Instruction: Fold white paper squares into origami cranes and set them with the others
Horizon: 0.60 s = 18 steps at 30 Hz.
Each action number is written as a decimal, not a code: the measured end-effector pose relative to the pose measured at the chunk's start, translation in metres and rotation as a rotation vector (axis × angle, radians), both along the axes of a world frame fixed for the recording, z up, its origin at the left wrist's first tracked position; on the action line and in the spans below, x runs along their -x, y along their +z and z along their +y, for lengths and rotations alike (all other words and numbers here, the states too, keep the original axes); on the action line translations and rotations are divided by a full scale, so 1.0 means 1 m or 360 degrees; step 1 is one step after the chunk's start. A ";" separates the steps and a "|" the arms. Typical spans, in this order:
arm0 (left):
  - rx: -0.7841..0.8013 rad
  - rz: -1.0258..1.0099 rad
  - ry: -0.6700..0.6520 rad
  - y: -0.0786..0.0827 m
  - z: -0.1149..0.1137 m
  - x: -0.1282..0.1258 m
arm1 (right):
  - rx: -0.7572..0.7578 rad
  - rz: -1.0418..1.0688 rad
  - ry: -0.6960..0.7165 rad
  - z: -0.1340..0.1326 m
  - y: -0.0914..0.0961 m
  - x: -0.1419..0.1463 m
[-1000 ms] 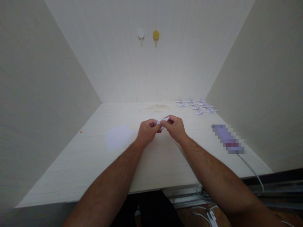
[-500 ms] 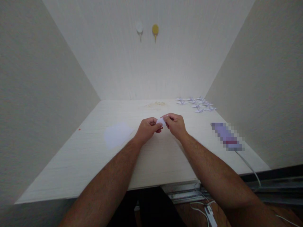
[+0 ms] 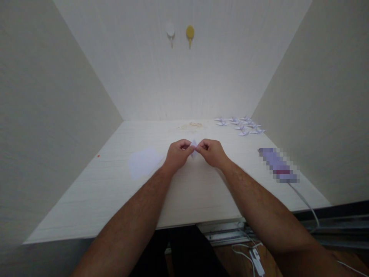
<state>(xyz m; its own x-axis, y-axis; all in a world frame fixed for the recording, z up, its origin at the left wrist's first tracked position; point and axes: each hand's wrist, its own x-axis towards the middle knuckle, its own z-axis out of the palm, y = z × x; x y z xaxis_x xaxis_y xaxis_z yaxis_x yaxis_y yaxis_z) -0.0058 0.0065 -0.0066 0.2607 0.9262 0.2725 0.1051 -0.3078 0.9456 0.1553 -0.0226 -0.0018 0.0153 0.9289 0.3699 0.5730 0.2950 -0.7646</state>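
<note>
Near the centre of the frame, we see the small folded paper (image 3: 194, 142) held just above the pale table (image 3: 190, 200). Our left hand (image 3: 177, 155) pinches it from the left between thumb and fingers, and our right hand (image 3: 213, 154) pinches it from the right, the two thumbs meeting or nearly so in front; one point of the paper shows above them. Left of centre in the frame, beside our left forearm, we see loose white sheets (image 3: 145, 163) lying flat. Toward the upper right of the table we have a cluster of folded paper cranes (image 3: 242, 127), well apart from our hands. At the right of the frame lies a pixelated object (image 3: 276, 164), its details hidden from us, with a pale cable (image 3: 305, 201) running from its lower end.
</note>
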 end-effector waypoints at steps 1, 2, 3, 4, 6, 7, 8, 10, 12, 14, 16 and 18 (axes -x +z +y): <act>0.0014 -0.0001 0.0031 0.000 0.000 0.000 | -0.0034 0.0009 -0.0040 0.000 -0.001 0.001; 0.0043 -0.0036 0.0060 0.000 0.000 -0.001 | -0.0079 0.0042 -0.0089 -0.001 -0.002 0.002; 0.0070 -0.0094 0.0082 0.000 -0.001 -0.002 | -0.0127 0.0080 -0.0136 -0.001 -0.002 0.004; 0.0093 -0.0156 0.0098 0.000 -0.001 -0.003 | -0.0167 0.0101 -0.0171 -0.002 -0.003 0.005; 0.0125 -0.0234 0.0107 0.000 -0.003 -0.005 | -0.0232 0.0082 -0.0225 -0.002 -0.004 0.007; 0.0137 -0.0249 0.0108 0.000 -0.003 -0.006 | -0.0263 0.0049 -0.0244 -0.002 -0.004 0.008; 0.0149 -0.0251 0.0107 -0.001 -0.003 -0.006 | -0.0301 0.0008 -0.0255 -0.002 -0.004 0.008; 0.0168 -0.0257 0.0104 -0.001 -0.003 -0.006 | -0.0397 -0.0093 -0.0258 -0.001 -0.005 0.007; 0.0190 -0.0275 0.0089 -0.001 -0.003 -0.006 | -0.0504 -0.0196 -0.0250 -0.001 -0.006 0.005; 0.0223 -0.0274 0.0077 -0.001 -0.003 -0.006 | -0.0597 -0.0271 -0.0225 0.000 -0.007 0.004; 0.0255 -0.0246 0.0085 -0.001 -0.003 -0.006 | -0.0680 -0.0319 -0.0188 0.000 -0.007 0.003; 0.0281 -0.0223 0.0098 0.000 -0.004 -0.006 | -0.0742 -0.0375 -0.0147 0.000 -0.007 0.003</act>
